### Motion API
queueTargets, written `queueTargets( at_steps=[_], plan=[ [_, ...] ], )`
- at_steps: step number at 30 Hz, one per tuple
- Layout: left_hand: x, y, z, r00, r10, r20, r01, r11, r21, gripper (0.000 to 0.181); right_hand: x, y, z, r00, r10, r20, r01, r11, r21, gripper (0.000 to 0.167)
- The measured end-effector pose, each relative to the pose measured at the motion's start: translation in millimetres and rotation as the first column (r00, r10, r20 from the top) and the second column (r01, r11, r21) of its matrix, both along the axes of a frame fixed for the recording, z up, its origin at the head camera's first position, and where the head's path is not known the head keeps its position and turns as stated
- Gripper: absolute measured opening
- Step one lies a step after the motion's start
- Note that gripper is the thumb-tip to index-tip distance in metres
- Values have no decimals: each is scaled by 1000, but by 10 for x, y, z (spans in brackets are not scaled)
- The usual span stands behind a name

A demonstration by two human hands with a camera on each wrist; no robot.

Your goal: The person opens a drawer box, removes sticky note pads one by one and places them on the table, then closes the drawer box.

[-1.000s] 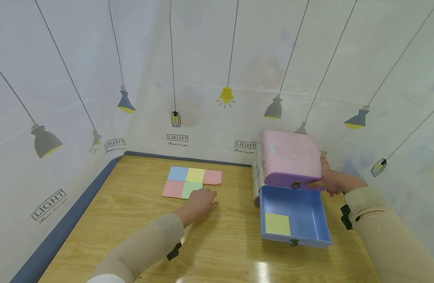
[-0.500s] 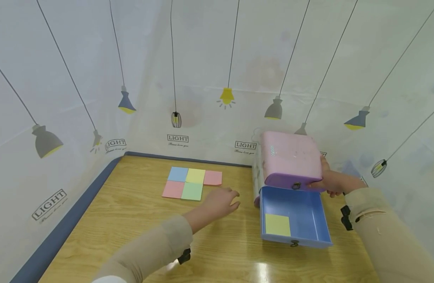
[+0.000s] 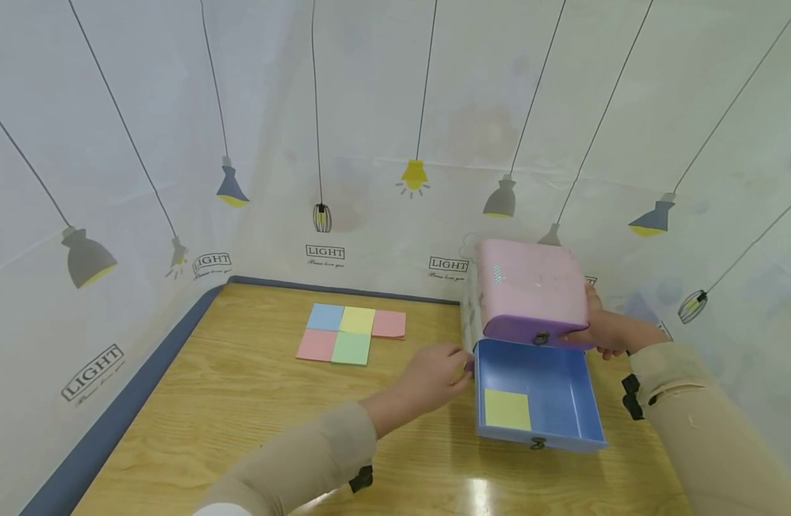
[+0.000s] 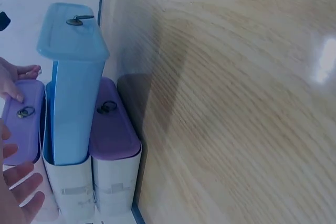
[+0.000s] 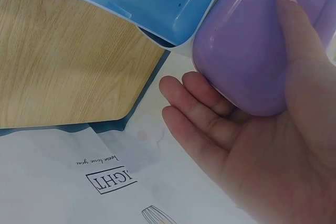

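A small three-tier drawer cabinet (image 3: 531, 276) with a pink top stands at the table's back right. Its blue middle drawer (image 4: 79, 111) is pulled out, and a yellow sticky note (image 3: 506, 409) lies inside at the front left. The purple top drawer (image 5: 252, 40) and purple bottom drawer (image 4: 113, 129) are pushed in. My right hand (image 3: 611, 331) holds the cabinet's upper right side, thumb on the top drawer's front, fingers along the side. My left hand (image 3: 434, 376) is by the cabinet's left side, fingers spread in the left wrist view; whether it touches is unclear.
Several sticky notes lie edge to edge on the wooden table (image 3: 241, 401): blue (image 3: 324, 316), yellow (image 3: 357, 319), pink (image 3: 389, 324) and green (image 3: 351, 348) among them. A wall sheet (image 3: 370, 107) printed with lamps rises behind the table and at both sides.
My left hand has moved right, from the green sticky note to the cabinet's left side. The right hand, cabinet and drawer stay as they were.
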State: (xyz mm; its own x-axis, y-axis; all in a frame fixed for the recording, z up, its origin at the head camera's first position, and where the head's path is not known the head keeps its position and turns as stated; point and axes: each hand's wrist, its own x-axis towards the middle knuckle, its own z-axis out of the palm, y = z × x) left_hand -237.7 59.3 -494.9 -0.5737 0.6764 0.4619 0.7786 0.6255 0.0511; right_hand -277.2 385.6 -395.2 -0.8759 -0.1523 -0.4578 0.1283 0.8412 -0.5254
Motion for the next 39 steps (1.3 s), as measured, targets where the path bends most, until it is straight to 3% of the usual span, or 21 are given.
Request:
queueTargets(
  at_steps=[3,6,10,18,20,23,26,31,36,39],
  plan=[
    [3,82,-47,996,-46,-81,49,998,29,17,-5,1,-1,1000,0,5,0,1000,4,125],
    [26,164,-66,990,-72,-122,73,997,8,18,-14,5,-7,1000,1,8,-1,1000,17,125],
    [81,257,-77,987,-71,-141,61,996,-70,21,-20,9,-12,1000,7,10,-7,1000,26,125],
    [112,393,-217,979,-115,-169,88,984,-157,22,0,4,2,1000,2,12,-2,1000,17,124],
    [119,422,-226,985,-110,-131,83,978,-194,24,2,6,0,1000,8,3,-8,1000,21,123],
    [143,463,-231,997,-79,-13,73,966,-247,27,4,4,-7,1000,10,-10,-10,1000,-2,123],
    [158,496,-251,997,-33,75,54,953,-299,30,5,-3,-20,1000,8,-18,-8,999,-38,125],
    [170,536,-273,991,9,130,41,926,-375,32,-8,5,-30,1000,14,-20,-14,999,-40,124],
    [190,565,-210,976,53,213,40,912,-409,37,-17,15,-15,1000,13,-15,-13,999,-37,121],
    [210,575,-177,973,71,221,29,908,-419,38,-12,7,-19,1000,6,-7,-7,999,-40,121]
  ],
)
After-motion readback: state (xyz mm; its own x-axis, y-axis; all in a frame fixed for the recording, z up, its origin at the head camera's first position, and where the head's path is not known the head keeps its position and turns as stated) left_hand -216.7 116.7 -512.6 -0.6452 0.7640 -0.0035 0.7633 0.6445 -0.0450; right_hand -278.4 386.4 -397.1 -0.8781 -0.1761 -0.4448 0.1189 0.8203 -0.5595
